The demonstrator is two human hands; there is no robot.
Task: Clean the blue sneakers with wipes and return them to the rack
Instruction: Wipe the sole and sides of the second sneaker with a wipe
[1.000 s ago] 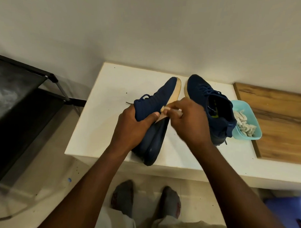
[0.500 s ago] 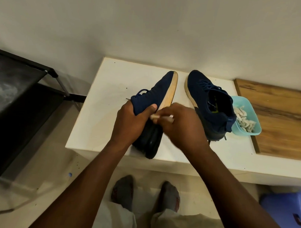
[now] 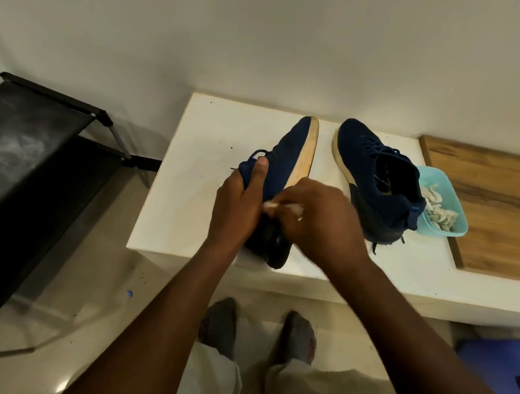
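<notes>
Blue sneakers (image 3: 286,156) occupy the white table (image 3: 201,153), which is set against a pale wall (image 3: 258,49); a black rack (image 3: 33,147) stands off its left edge. Near the front edge, the left hand (image 3: 237,208) grips the tilted sneaker (image 3: 283,168) around its collar, with the pale sole facing right. The blurred right hand (image 3: 319,222) pinches a white wipe (image 3: 293,208) at its heel end. The second sneaker (image 3: 371,177) stands upright, just beside a teal tub (image 3: 441,232) of crumpled wipes at the left edge of a wooden board (image 3: 488,204).

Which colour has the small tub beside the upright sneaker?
The tub is light turquoise. The head view, the only one, shows it clearly.
</notes>
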